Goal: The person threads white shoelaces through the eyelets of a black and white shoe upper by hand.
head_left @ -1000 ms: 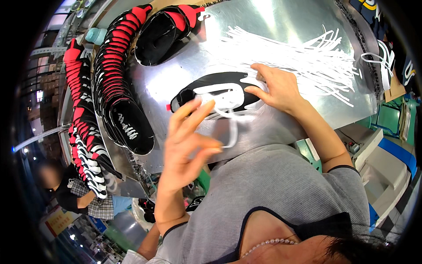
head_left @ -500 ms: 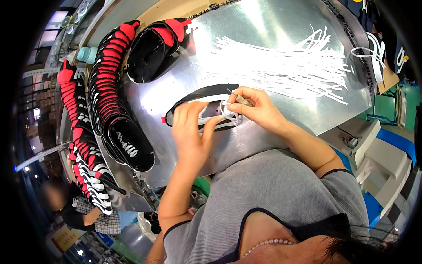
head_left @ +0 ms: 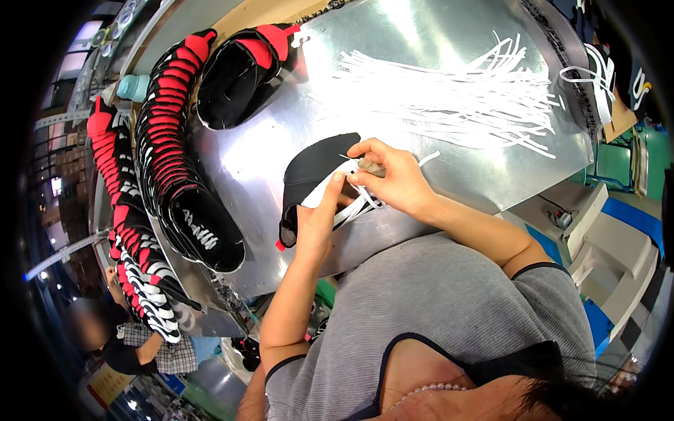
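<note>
My left hand (head_left: 317, 223) grips a black shoe upper (head_left: 309, 167) with a white edge panel, its thumb on the white part. The upper is tilted above the metal table, its small red tab (head_left: 281, 245) pointing toward me. In my right hand (head_left: 401, 184) is an awl-like tool (head_left: 372, 168), with a short brown handle and a thin metal tip beside the upper's white edge. White lace (head_left: 360, 205) hangs in loops between my hands. Another white end sticks out beyond my right fingers. My left fingertips are partly hidden behind the upper.
Many white laces (head_left: 456, 98) lie spread across the metal table (head_left: 281, 133). Nested black and red shoe uppers (head_left: 165, 133) form a long row at left, with another row beyond. A separate pair (head_left: 239, 77) stands at the back. A person (head_left: 140, 344) works at lower left.
The upper has been turned and tilted, so its black outer side now shows. My left hand has moved lower and right, pinching the white edge. My right hand with the tool has shifted slightly left.
</note>
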A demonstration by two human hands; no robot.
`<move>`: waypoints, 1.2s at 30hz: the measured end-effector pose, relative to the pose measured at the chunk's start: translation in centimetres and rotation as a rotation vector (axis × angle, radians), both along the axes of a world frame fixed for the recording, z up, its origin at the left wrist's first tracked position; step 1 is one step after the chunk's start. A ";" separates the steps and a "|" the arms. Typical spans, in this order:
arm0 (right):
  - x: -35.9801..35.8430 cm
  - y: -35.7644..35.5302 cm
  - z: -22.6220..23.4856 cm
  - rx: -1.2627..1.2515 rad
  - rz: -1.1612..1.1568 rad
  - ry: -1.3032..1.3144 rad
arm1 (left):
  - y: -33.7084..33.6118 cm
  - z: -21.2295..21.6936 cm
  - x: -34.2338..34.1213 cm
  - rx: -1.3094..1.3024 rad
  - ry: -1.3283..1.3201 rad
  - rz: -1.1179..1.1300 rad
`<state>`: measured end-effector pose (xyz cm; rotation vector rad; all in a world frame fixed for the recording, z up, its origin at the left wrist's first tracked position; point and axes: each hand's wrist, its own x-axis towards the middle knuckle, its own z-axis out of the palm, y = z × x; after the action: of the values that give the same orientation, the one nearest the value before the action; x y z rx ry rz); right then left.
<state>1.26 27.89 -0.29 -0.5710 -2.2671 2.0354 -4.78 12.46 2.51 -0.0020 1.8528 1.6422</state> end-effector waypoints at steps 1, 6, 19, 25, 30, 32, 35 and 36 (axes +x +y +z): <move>0.0 -0.1 0.1 0.036 0.003 0.003 | 0.1 0.1 0.3 0.010 0.064 0.026; 0.4 -0.2 1.3 0.167 0.118 -0.020 | -0.2 0.3 1.4 0.020 0.147 0.050; 1.5 2.5 2.2 0.270 0.288 0.121 | -0.5 0.1 1.7 0.039 0.151 0.052; -0.5 2.0 3.1 0.594 0.481 0.010 | -0.9 -1.2 2.2 0.001 0.242 -0.044; -2.0 -0.1 1.2 0.779 0.500 0.055 | -1.0 -0.2 0.7 -0.127 0.107 -0.114; -2.8 1.8 3.6 0.646 0.592 -0.101 | -2.0 -0.5 -0.7 -0.037 -0.064 -0.120; -2.6 4.2 4.7 0.524 0.336 -0.016 | -2.7 -0.3 -3.1 -0.010 -0.246 -0.154; -3.0 3.8 4.0 0.326 0.291 0.089 | -2.3 -0.1 -2.8 0.005 -0.180 -0.147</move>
<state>-1.76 31.71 3.70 -0.1318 -2.6754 1.6885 -7.56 10.20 2.36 -0.0105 1.6727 1.4951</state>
